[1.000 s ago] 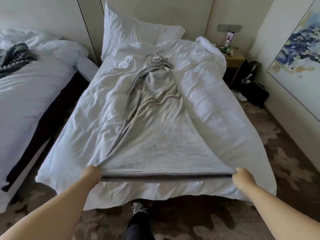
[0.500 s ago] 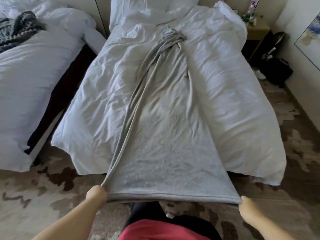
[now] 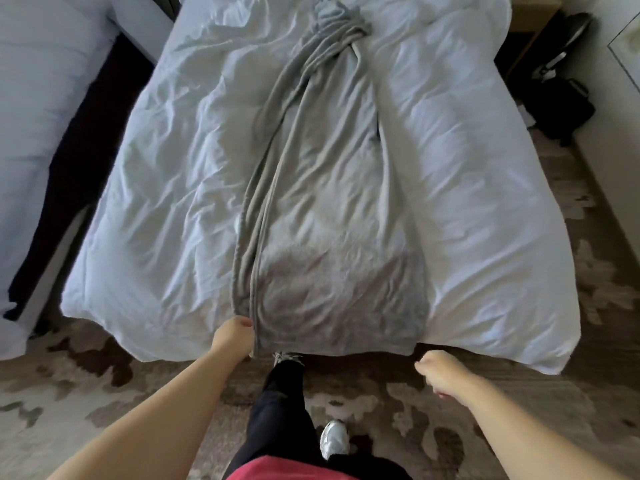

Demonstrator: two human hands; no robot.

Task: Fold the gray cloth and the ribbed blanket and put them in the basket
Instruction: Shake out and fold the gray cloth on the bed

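The gray cloth [image 3: 332, 209] lies lengthwise down the middle of the white bed [image 3: 166, 209], bunched and twisted at its far end, flat at the near end, which hangs over the foot of the bed. My left hand [image 3: 233, 337] grips the cloth's near left corner at the bed's edge. Just off the near right corner, my right hand [image 3: 438, 370] hovers with fingers curled and nothing in them. The ribbed blanket and the basket are out of view.
A second white bed [image 3: 38, 98] stands to the left across a dark gap. A black bag [image 3: 561, 102] sits by the nightstand at the right. Patterned carpet [image 3: 415, 410] covers the floor; my legs and shoes are below.
The cloth's near edge, held taut off the bed before, has come down onto the foot of the bed. My right hand let go of its corner. The camera tilted further down.
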